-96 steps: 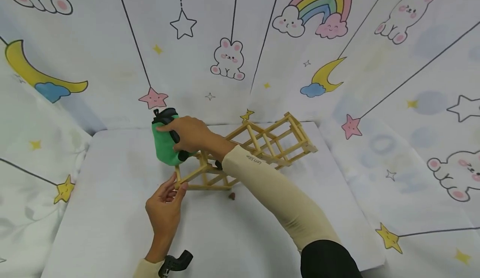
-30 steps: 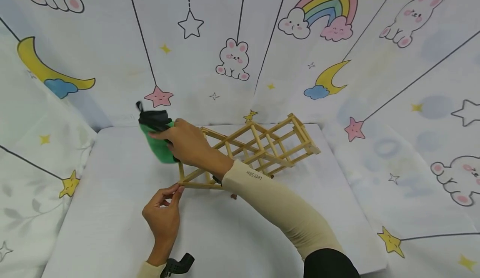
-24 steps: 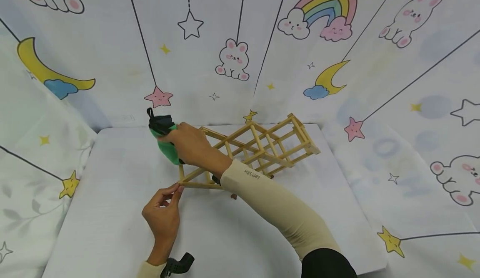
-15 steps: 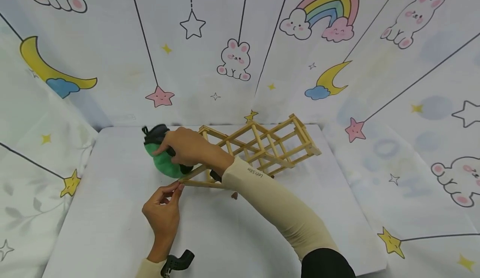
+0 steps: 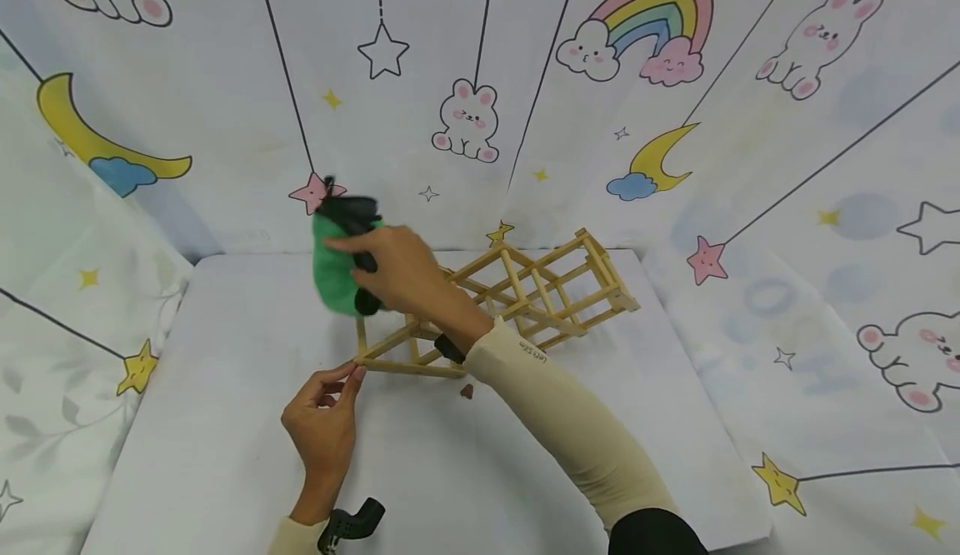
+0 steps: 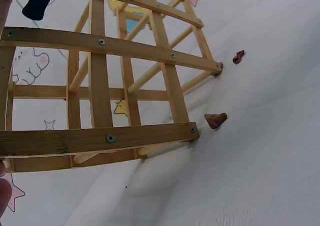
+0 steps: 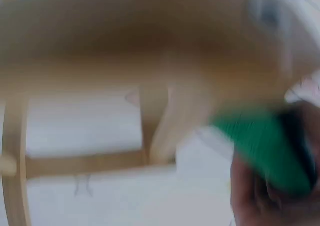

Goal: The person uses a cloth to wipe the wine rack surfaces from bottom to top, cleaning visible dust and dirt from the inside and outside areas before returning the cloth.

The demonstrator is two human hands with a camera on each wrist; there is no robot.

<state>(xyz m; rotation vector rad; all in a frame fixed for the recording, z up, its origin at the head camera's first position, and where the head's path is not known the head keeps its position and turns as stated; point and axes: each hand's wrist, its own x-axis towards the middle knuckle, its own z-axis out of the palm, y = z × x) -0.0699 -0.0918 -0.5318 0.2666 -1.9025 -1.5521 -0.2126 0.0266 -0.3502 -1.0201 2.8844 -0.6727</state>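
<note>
A lattice wooden rack (image 5: 555,284) stands across the table. My left hand (image 5: 321,422) pinches its near left corner between thumb and fingers. Above the rack's left end, my right hand (image 5: 401,267) grips a soft green cloth pad (image 5: 333,267) with black trim and a small loop, one finger stretched along it. Motion blurs the pad. In the left wrist view, the rack (image 6: 102,96) shows flat slats, round rods and screws. Up close in the right wrist view, the blurred rack hides part of the green pad (image 7: 265,146).
Small reddish-brown bits (image 6: 216,120) lie by the rack's feet on the white table (image 5: 525,472). A white cloth backdrop (image 5: 247,105) with printed rabbits and stars rises behind the table and along its sides.
The green pad was bent low against the rack's left end half a second ago. My right hand has lifted it up and rightward. My left hand keeps its pinch on the corner.
</note>
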